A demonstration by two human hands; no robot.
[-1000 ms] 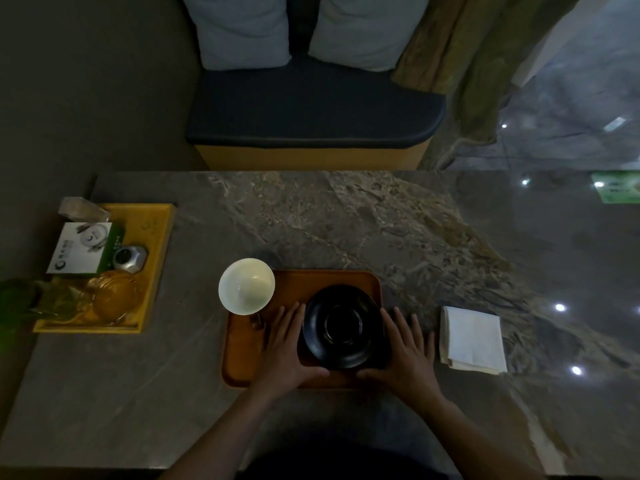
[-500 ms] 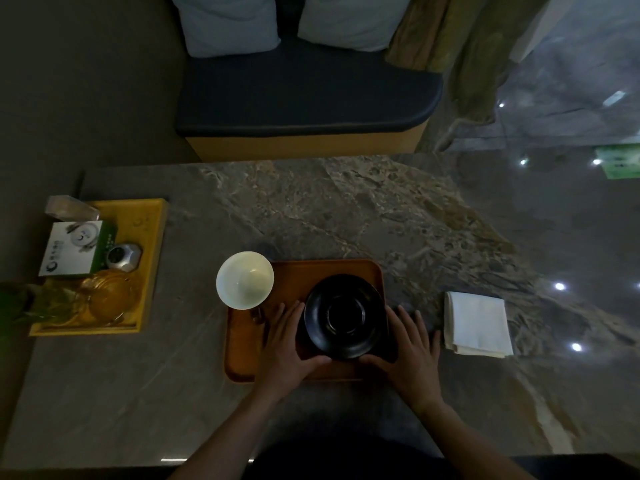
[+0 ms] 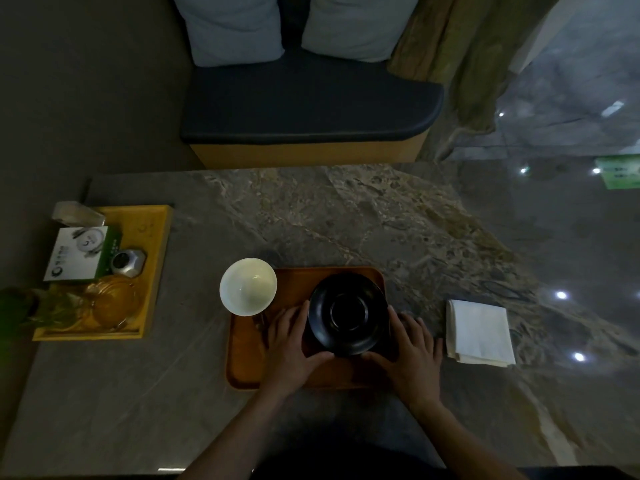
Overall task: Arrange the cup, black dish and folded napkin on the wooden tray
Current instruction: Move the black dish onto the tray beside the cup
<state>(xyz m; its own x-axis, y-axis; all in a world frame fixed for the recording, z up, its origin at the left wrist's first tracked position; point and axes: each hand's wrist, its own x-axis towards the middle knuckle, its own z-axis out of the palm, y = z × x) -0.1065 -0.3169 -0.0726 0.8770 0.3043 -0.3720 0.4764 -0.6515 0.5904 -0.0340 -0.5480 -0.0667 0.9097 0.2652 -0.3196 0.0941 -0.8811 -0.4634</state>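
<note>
1. The cup [image 3: 248, 286] overhangs the tray's [image 3: 244, 362] far-left corner.
2. The left hand [image 3: 290, 344] and right hand [image 3: 408, 351], fingers spread, cradle the dish [image 3: 347, 314] from both sides, likely to centre it on the tray.
3. The napkin [image 3: 479, 332] waits on the table [image 3: 346, 220], off-tray.

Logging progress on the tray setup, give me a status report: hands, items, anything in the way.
Left hand and right hand cup the black dish on the wooden tray. White cup at tray's far-left corner. Folded napkin off tray, right. Nothing between.
</note>
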